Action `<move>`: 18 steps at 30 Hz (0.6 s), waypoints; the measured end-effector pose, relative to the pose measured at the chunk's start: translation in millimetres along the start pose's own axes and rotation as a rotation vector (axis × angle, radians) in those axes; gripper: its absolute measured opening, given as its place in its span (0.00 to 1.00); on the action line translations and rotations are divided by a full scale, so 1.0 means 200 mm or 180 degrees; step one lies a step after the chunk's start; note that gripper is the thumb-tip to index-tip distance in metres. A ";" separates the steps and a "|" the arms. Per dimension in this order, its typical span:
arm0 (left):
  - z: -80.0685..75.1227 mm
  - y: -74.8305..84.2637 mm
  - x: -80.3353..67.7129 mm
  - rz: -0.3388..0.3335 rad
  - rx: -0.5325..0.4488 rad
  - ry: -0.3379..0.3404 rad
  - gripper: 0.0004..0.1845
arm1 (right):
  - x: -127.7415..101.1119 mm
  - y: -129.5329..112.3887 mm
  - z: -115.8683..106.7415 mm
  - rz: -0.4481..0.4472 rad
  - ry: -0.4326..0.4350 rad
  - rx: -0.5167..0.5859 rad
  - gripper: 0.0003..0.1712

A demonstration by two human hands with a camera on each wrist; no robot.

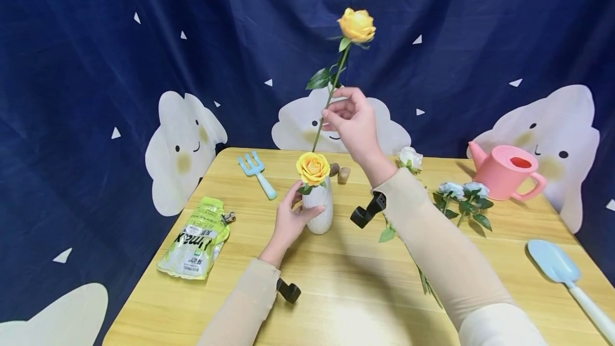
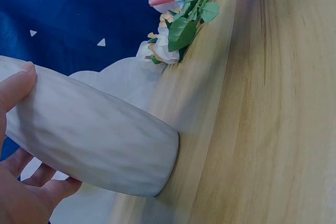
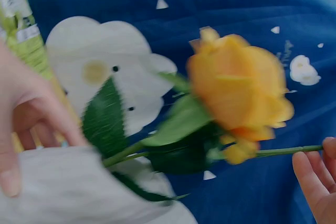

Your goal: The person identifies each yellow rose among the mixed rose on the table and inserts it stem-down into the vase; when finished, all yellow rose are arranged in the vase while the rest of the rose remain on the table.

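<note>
My left hand (image 1: 294, 208) grips a white ribbed vase (image 1: 318, 212) standing on the wooden table (image 1: 336, 292). One yellow rose (image 1: 313, 168) sits in the vase. My right hand (image 1: 331, 113) is raised above the vase and pinches the green stem of a second, long yellow rose (image 1: 356, 24), bloom up, stem end just over the vase mouth. The left wrist view shows the vase (image 2: 94, 140) with my fingers (image 2: 18, 85) wrapped round it. In the right wrist view the vase's rose (image 3: 241, 93) fills the middle, and my fingertips (image 3: 315, 182) hold the thin stem (image 3: 283, 151).
A green pouch (image 1: 197, 239) lies at the left, a blue garden fork (image 1: 257, 171) behind it. White and pale blue flowers (image 1: 463, 199) lie at the right, near a pink watering can (image 1: 504, 171) and a blue trowel (image 1: 562, 271). Small stones (image 1: 339, 172) sit behind the vase.
</note>
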State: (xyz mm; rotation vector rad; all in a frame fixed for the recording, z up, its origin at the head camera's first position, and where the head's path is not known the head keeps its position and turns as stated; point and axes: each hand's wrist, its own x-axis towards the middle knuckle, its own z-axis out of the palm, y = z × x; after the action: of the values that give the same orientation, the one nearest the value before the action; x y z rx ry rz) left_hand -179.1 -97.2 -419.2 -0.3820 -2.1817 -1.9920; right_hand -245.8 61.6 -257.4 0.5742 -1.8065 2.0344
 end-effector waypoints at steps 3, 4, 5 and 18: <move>0.00 -0.01 0.00 0.0015 0.0033 -0.0010 0.39 | -0.02 0.04 0.01 0.0130 -0.0239 -0.0329 0.17; 0.00 -0.01 0.01 0.0019 0.0039 -0.0016 0.39 | -0.03 0.06 0.01 0.0183 -0.0317 -0.0408 0.17; 0.00 -0.01 0.01 0.0024 0.0043 -0.0026 0.39 | -0.04 0.07 0.01 0.0239 -0.0390 -0.0470 0.17; -0.01 -0.01 0.00 0.0056 0.0052 -0.0005 0.37 | -0.10 0.15 -0.12 0.0637 -0.1076 -0.1017 0.09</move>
State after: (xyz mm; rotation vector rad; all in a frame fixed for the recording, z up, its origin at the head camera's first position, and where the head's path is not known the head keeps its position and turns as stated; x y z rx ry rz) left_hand -180.3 -98.5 -421.8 -0.3994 -2.1865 -1.9645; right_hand -245.1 81.6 -296.0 0.6959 -2.4163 1.7893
